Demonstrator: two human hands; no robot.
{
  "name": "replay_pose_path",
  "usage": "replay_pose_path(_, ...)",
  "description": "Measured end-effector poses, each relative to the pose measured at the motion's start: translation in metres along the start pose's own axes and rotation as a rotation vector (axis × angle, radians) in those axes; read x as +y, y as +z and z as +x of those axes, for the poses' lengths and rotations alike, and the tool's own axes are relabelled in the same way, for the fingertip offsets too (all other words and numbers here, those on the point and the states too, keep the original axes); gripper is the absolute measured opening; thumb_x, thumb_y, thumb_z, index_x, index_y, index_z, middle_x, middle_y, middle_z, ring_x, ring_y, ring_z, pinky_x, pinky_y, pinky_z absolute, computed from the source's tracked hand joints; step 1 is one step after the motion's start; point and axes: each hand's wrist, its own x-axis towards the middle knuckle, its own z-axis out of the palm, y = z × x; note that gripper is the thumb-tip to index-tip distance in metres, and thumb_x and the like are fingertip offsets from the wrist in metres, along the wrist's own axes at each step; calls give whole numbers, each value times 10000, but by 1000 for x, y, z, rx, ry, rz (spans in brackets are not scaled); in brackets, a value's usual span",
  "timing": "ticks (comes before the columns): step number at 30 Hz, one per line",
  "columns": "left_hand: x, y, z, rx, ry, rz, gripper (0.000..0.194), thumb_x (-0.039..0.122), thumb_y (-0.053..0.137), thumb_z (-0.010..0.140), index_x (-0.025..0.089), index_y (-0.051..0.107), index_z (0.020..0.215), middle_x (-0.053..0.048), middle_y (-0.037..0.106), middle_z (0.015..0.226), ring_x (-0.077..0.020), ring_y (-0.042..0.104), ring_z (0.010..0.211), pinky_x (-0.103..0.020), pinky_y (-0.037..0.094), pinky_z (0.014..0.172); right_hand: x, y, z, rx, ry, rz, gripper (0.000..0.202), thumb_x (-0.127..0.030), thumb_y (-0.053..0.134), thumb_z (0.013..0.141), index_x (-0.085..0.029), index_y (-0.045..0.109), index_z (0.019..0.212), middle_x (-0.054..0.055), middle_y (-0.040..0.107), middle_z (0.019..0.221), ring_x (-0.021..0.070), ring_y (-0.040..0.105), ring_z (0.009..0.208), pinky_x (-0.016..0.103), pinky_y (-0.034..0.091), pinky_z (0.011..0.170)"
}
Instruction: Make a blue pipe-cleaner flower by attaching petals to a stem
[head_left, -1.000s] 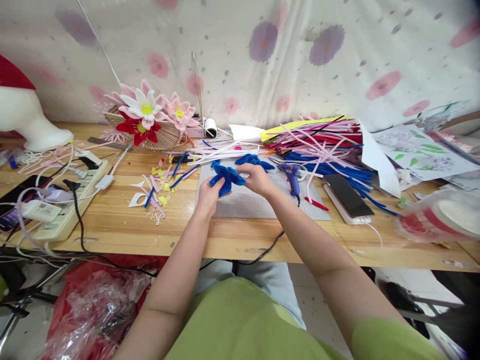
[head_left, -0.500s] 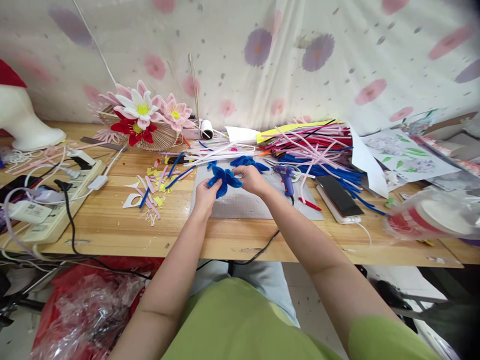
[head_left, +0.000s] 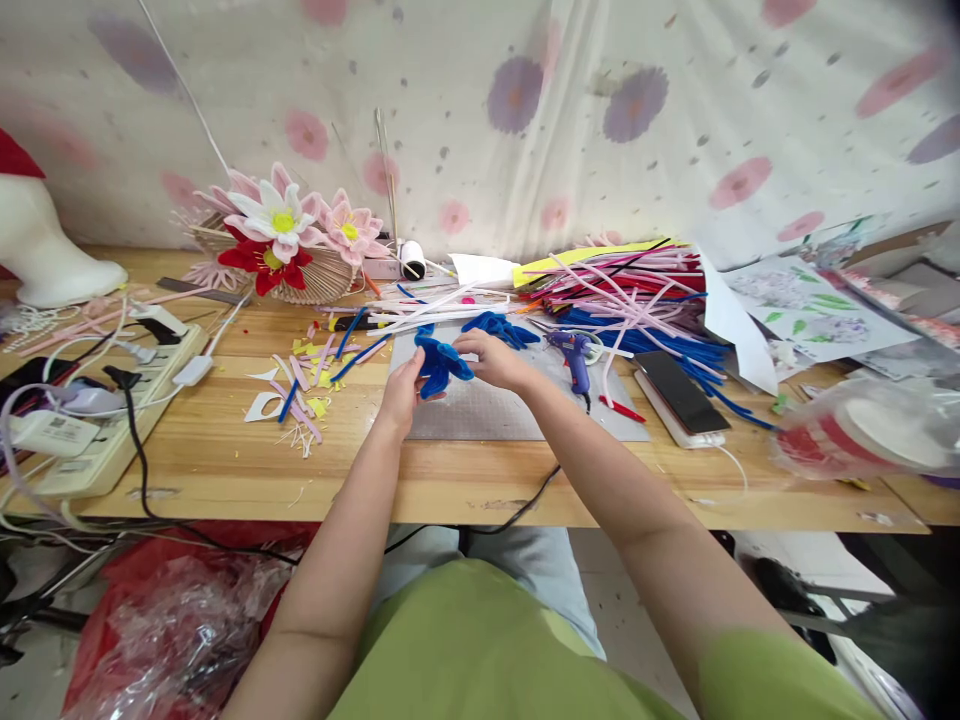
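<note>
In the head view, the fuzzy blue petalled flower (head_left: pixel 441 365) sits above the flat grey mat (head_left: pixel 495 405), petals spreading outward, its longer spread slanting from upper left to lower right. The bare left hand (head_left: pixel 405 392) pinches its left side; the bare right hand (head_left: pixel 491 358) has fingers bent narrowly at its right edge.

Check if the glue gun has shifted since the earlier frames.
No visible shift: against the grey mat, the glue gun keeps its place near the right edge, beside the red tool.
</note>
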Motion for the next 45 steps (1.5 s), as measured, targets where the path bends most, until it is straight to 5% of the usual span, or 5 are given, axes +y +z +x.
replay_pose_path(9,10,-6,2,-106,-97,-61,652,728,352,758,154,642,867,-108,681,795,-227,659,796,-310,530,613,3,0,12,26,108,46,158,-226,553,775,-154,691,804,55,674,867,182,566,843,279,393,789)
replay_pose_path(22,31,-20,-1,-5,18,-98,377,499,522,808,148,603,916,-68,683,815,-176,664,736,-305,533,660,-34,-27,35,-89,113,-130,200,-239,550,792,-137,695,883,48,660,811,139,531,730,236,335,670)
replay_pose_path(31,19,-21,-6,-130,-9,-12,397,507,559,774,157,564,963,-94,655,909,-184,658,788,-292,536,646,-22,-25,30,-290,409,280,120,-236,601,744,-133,656,715,26,668,748,103,566,675,213,400,601)
replay_pose_path(36,4,-25,4,84,282,283,521,423,737,599,215,499,1014,-76,540,1080,-143,585,790,-277,515,593,-12,-33,33,-303,680,579,132,-233,695,714,-126,629,674,26,655,703,80,581,639,187,423,572)
replay_pose_path(45,15,-32,14,-128,520,692,186,258,769,557,200,672,704,-10,601,755,-118,483,629,-247,410,609,11,-22,24,-517,774,822,254,-290,788,608,-103,631,677,11,633,622,81,592,594,189,430,553)
